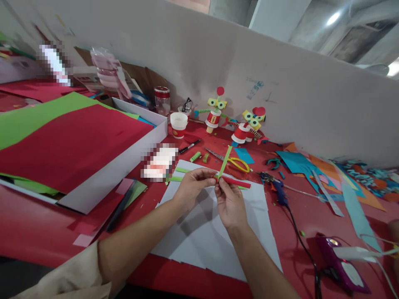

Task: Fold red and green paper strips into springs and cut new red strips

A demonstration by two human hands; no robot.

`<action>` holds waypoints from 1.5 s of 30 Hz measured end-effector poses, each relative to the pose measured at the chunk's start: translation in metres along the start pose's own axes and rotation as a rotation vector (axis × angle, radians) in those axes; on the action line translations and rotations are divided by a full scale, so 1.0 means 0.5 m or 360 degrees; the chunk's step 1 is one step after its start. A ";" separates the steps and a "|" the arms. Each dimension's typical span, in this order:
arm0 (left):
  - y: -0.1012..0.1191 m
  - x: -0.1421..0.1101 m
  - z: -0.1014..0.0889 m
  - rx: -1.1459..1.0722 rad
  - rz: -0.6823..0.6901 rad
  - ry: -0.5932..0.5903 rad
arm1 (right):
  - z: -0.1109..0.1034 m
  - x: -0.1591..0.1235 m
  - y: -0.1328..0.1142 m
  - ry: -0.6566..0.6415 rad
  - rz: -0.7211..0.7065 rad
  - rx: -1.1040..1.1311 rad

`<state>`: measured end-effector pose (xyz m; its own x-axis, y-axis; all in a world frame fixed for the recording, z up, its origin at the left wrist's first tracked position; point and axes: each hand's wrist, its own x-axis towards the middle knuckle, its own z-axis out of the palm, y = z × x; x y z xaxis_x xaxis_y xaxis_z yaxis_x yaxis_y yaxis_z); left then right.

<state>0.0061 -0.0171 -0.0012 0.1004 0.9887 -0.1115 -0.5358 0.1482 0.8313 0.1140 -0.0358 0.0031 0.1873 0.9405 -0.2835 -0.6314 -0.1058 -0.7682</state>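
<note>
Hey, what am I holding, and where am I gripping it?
Your left hand and right hand pinch a green strip and red strip where their ends meet.

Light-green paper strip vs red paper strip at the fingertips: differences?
Colour: the light-green paper strip is bright lime; the red paper strip is deep red.
Direction: the green strip's free end points away from the person; the red strip's runs off to the right.
Shared: both are narrow and meet at the fingertips of the left hand and right hand.
</note>
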 end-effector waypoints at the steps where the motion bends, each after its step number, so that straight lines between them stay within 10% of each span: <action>1: -0.002 0.000 0.001 -0.0024 0.0001 0.0028 | 0.001 0.000 0.000 0.0000 -0.0014 0.0015; 21: -0.021 -0.012 0.020 0.0072 0.0099 0.0348 | 0.002 0.002 0.018 0.0002 -0.0082 -0.0078; 37: -0.010 -0.020 0.021 0.0114 0.0239 0.0223 | -0.004 0.008 0.018 -0.0153 -0.0259 -0.0042; 45: 0.014 -0.005 0.004 -0.0190 -0.0058 0.0241 | -0.031 0.018 0.001 -0.0329 -0.0670 -0.0906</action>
<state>0.0041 -0.0186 0.0060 -0.0007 0.9735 -0.2285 -0.6308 0.1769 0.7555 0.1270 -0.0325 -0.0089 0.1462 0.9742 0.1718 -0.0387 0.1792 -0.9831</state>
